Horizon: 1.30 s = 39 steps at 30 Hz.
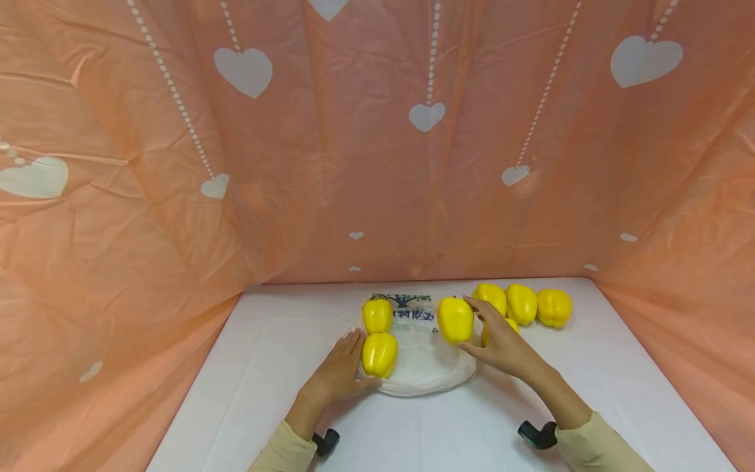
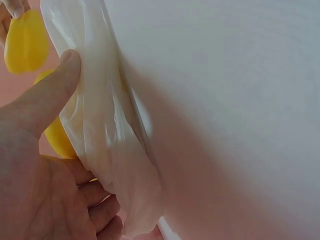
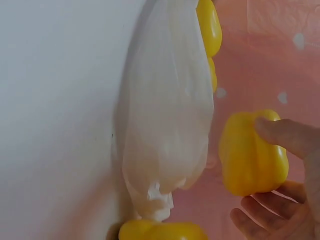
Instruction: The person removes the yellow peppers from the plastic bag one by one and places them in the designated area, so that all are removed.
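A whitish plastic bag point(image 1: 421, 370) with a printed tree and lettering lies on the table between the hands. Two yellow bell peppers point(image 1: 379, 354) sit at its left side, one behind the other. My left hand point(image 1: 339, 372) rests against that side with fairly straight fingers; its thumb touches the bag's front edge point(image 2: 92, 100). Over the bag's right part, my right hand point(image 1: 501, 341) holds another yellow bell pepper point(image 1: 455, 320) between thumb and fingers. The right wrist view shows this pepper point(image 3: 252, 155) raised beside the bag.
Several more yellow bell peppers point(image 1: 522, 304) stand at the back right, with one partly hidden behind the right hand. The white table point(image 1: 265, 341) is bordered by a peach curtain point(image 1: 377, 196) with pale hearts at the back and sides.
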Motion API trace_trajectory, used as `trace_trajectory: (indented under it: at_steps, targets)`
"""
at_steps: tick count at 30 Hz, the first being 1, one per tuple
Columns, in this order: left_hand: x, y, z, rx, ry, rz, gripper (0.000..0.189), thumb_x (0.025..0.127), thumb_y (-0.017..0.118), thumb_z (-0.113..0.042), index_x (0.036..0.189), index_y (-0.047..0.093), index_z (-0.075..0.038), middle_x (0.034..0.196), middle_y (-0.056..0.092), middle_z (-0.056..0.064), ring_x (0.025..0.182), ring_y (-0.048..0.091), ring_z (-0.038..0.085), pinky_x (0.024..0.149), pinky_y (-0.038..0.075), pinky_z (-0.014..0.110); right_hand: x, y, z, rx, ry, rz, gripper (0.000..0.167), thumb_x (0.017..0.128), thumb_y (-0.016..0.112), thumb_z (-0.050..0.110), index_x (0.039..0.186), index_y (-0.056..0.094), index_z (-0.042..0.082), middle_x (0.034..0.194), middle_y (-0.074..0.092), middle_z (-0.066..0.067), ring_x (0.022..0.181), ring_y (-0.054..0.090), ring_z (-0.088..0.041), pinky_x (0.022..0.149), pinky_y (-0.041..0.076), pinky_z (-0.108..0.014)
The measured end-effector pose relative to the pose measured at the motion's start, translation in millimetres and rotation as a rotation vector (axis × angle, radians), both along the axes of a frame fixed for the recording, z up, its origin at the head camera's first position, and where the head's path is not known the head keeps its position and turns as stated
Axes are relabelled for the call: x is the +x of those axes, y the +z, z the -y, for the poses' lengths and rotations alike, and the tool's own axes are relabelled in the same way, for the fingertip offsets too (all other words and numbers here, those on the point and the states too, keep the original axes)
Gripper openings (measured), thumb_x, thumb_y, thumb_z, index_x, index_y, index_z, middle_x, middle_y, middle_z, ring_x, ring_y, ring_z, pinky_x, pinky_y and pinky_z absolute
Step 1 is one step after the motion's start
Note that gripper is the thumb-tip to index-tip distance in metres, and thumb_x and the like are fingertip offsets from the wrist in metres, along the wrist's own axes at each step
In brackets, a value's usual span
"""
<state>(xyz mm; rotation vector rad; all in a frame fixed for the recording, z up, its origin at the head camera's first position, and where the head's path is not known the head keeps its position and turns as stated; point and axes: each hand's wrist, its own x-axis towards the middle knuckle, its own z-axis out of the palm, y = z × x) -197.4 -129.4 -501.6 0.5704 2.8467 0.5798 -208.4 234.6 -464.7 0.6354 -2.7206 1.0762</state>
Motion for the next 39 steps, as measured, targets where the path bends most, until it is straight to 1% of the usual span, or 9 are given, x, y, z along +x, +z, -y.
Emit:
trace_trajectory:
  at_steps: [7,18,27,28,32,33,35,37,39]
  targets:
    - [-0.5,-0.5,0.4,0.009,0.001,0.007,0.11,0.093,0.081,-0.052,0.166,0.025,0.009,0.176,0.021,0.024,0.164,0.02,0.038,0.135,0.019,0.053,6.6,3.8,-15,-0.029,-0.037,0.047,0.092,0.091,0.089,0.021,0.164,0.033,0.006,0.162,0.043,-0.022,0.138,0.052,-0.046,0.116,0.044,-0.069]
    - [-0.7,-3.2,1.3,0.006,0.007,0.012,0.11,0.093,0.08,-0.053,0.166,0.025,0.008,0.177,0.02,0.023,0.165,0.019,0.037,0.135,0.018,0.052,12.2,7.4,-40,-0.044,-0.09,-0.003,0.091,0.09,0.089,0.015,0.161,0.035,-0.001,0.155,0.046,-0.029,0.134,0.053,-0.049,0.113,0.047,-0.07]
    - [-2.0,-5.7,2.1,-0.004,0.012,0.006,0.11,0.093,0.079,-0.055,0.167,0.025,0.006,0.177,0.02,0.022,0.165,0.019,0.037,0.135,0.018,0.052,18.9,11.8,-59,-0.035,-0.127,0.01,0.095,0.091,0.089,0.018,0.163,0.03,-0.001,0.161,0.037,-0.032,0.131,0.053,-0.052,0.109,0.047,-0.073]
    - [-2.0,-5.7,2.0,-0.007,0.014,0.006,0.11,0.093,0.079,-0.055,0.167,0.025,0.006,0.177,0.02,0.021,0.165,0.019,0.037,0.135,0.017,0.052,19.2,11.9,-61,-0.032,-0.128,0.005,0.094,0.09,0.089,0.018,0.162,0.031,-0.002,0.161,0.037,-0.031,0.131,0.053,-0.052,0.11,0.047,-0.071]
    - [-1.9,-5.1,1.4,-0.016,0.016,0.003,0.11,0.093,0.078,-0.056,0.168,0.024,0.005,0.177,0.02,0.021,0.165,0.019,0.037,0.135,0.018,0.052,19.8,11.1,-72,-0.025,-0.134,-0.031,0.093,0.089,0.089,0.015,0.161,0.033,-0.005,0.157,0.042,-0.031,0.13,0.055,-0.051,0.112,0.05,-0.021]
    - [-2.0,-5.2,1.4,-0.021,0.018,0.004,0.11,0.094,0.078,-0.056,0.168,0.024,0.005,0.177,0.02,0.021,0.165,0.018,0.036,0.135,0.018,0.051,20.5,11.4,-75,-0.018,-0.141,-0.03,0.093,0.089,0.089,0.015,0.161,0.033,-0.005,0.156,0.042,-0.03,0.13,0.055,-0.05,0.112,0.05,-0.02]
    - [-1.9,-4.6,1.5,-0.026,0.016,0.002,0.11,0.094,0.078,-0.056,0.168,0.023,0.004,0.177,0.02,0.021,0.165,0.018,0.035,0.135,0.018,0.051,21.9,11.3,-80,-0.012,-0.152,-0.016,0.094,0.089,0.088,0.014,0.162,0.032,-0.005,0.156,0.041,-0.031,0.13,0.055,-0.051,0.112,0.05,-0.021]
    - [-2.0,-4.1,1.7,-0.024,0.011,-0.005,0.11,0.094,0.078,-0.055,0.167,0.024,0.005,0.177,0.021,0.022,0.165,0.019,0.036,0.135,0.018,0.051,23.7,11.1,-85,0.004,-0.165,0.011,0.096,0.09,0.087,0.014,0.163,0.029,-0.003,0.157,0.039,-0.032,0.13,0.055,-0.053,0.112,0.055,-0.045]
    - [-1.7,-2.9,1.8,-0.025,0.005,-0.009,0.109,0.094,0.078,-0.055,0.167,0.024,0.006,0.177,0.021,0.022,0.165,0.019,0.036,0.135,0.018,0.051,24.8,10.1,-90,0.024,-0.174,0.018,0.096,0.091,0.087,0.015,0.164,0.028,-0.002,0.158,0.038,-0.032,0.129,0.056,-0.052,0.108,0.054,-0.06]
